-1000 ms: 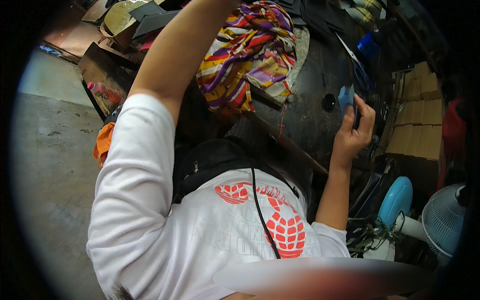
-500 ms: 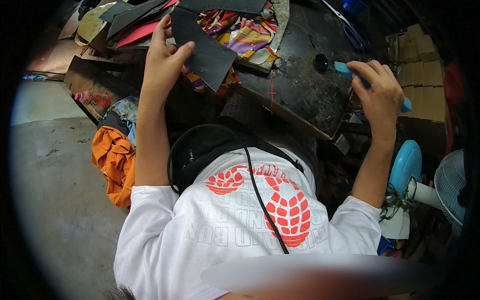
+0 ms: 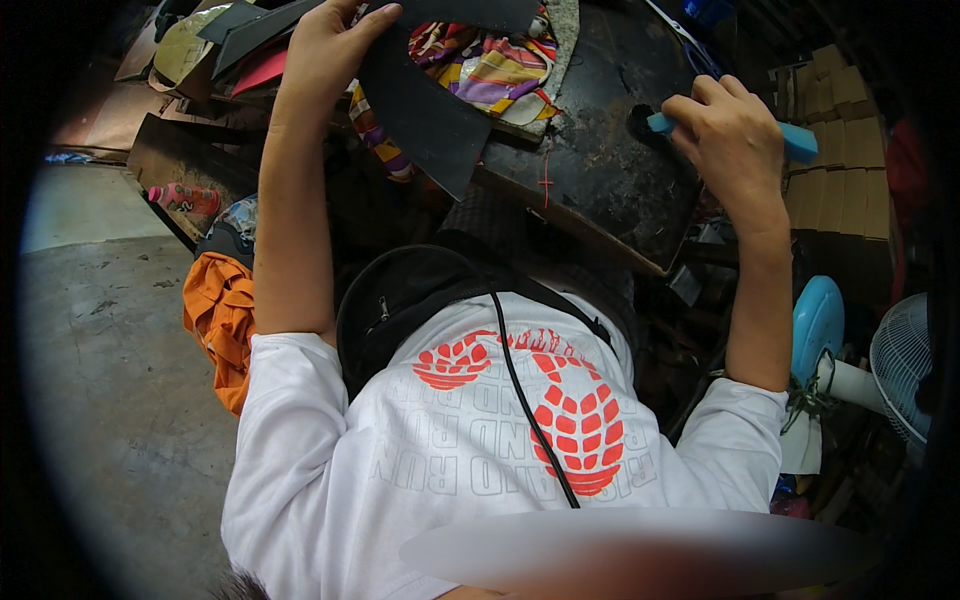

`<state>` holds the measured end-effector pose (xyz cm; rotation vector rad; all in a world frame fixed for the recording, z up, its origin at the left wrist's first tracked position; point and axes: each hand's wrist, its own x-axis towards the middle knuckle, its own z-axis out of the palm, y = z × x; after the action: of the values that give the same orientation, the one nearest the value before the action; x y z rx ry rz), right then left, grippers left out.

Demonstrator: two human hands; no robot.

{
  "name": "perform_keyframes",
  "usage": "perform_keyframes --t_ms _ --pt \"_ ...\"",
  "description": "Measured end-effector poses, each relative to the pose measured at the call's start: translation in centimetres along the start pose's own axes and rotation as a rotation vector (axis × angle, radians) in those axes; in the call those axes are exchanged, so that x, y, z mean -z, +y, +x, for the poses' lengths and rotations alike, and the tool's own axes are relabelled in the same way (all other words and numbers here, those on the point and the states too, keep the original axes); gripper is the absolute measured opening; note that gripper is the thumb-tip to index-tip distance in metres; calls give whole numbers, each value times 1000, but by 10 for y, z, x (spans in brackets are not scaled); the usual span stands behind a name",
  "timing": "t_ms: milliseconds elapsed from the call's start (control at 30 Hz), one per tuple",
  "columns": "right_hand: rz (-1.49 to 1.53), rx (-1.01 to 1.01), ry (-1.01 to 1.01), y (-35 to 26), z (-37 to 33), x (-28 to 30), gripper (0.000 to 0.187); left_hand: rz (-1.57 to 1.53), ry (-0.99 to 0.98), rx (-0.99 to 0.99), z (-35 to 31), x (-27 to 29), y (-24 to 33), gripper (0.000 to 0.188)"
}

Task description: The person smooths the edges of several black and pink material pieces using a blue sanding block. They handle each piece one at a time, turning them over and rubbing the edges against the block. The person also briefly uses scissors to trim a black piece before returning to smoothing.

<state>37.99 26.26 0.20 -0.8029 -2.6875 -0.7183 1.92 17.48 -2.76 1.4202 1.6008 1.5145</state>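
Note:
At the upper left, my left hand (image 3: 335,40) is closed on the edge of a curved black sheet piece (image 3: 425,120), thumb on its upper face. The piece, which looks like leather, lies over a bundle of multicoloured patterned cloth (image 3: 490,70) on the workbench. My right hand (image 3: 730,135) grips a light-blue bar (image 3: 798,143), whose kind I cannot tell. Its left end is at a small round black pot (image 3: 640,118) on the bench, which it partly covers. Whether the end dips into the pot is not clear.
The dark, worn bench top (image 3: 600,180) has its corner toward me. Blue-handled scissors (image 3: 690,45) lie at its far side. Stacked tan blocks (image 3: 840,150) and a fan (image 3: 900,370) stand to the right. Orange cloth (image 3: 215,320) and a pink bottle (image 3: 185,197) are at left.
My right hand has moved left with the light-blue bar, bringing its end to the black pot. My left hand has shifted up and away, and the black piece has turned slightly.

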Motion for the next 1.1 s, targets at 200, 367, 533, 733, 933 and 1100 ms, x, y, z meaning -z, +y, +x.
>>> perform_keyframes --t_ms 200,367,533,733,933,1100 --pt "70 -80 68 7 -4 17 15 -172 144 -45 -11 9 26 15" --pt "403 -218 281 9 -10 27 22 -397 102 169 -32 -9 27 56" --pt "818 -389 407 -8 -10 14 21 -823 -39 405 -52 -40 10 37" --pt "1173 -484 538 -19 3 2 21 -869 -54 425 -54 -57 19 30" --pt "1176 -426 450 -21 13 7 16 -947 -161 469 -62 -63 24 37" --pt "1278 -423 438 -17 24 14 15 -967 -361 518 -63 -59 22 36"
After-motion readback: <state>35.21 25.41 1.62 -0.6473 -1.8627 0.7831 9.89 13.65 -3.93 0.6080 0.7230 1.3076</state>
